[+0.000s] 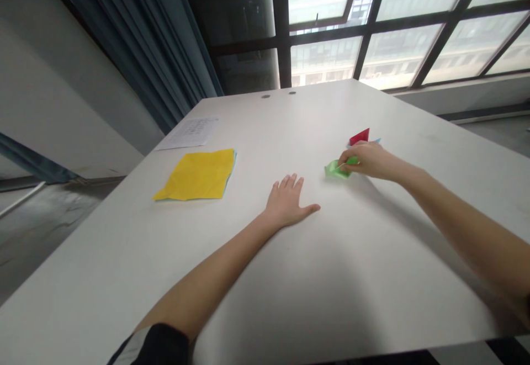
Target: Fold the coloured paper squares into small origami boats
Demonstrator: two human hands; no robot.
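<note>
My left hand (pixel 287 202) lies flat on the white table (pixel 314 276), fingers stretched out, holding nothing. My right hand (pixel 368 160) reaches out to the right and pinches a small folded green paper (pixel 337 169) that rests on the table. Just behind that hand stands a folded red paper (pixel 359 136), with a sliver of light blue paper (pixel 376 141) beside it. A stack of square sheets with a yellow sheet (pixel 199 174) on top lies to the left of my left hand.
A white printed sheet (pixel 189 132) lies at the table's far left corner. Two small round holes (pixel 279 94) sit near the far edge. Dark curtains (pixel 153 45) hang at the left; large windows (pixel 393 22) stand behind the table.
</note>
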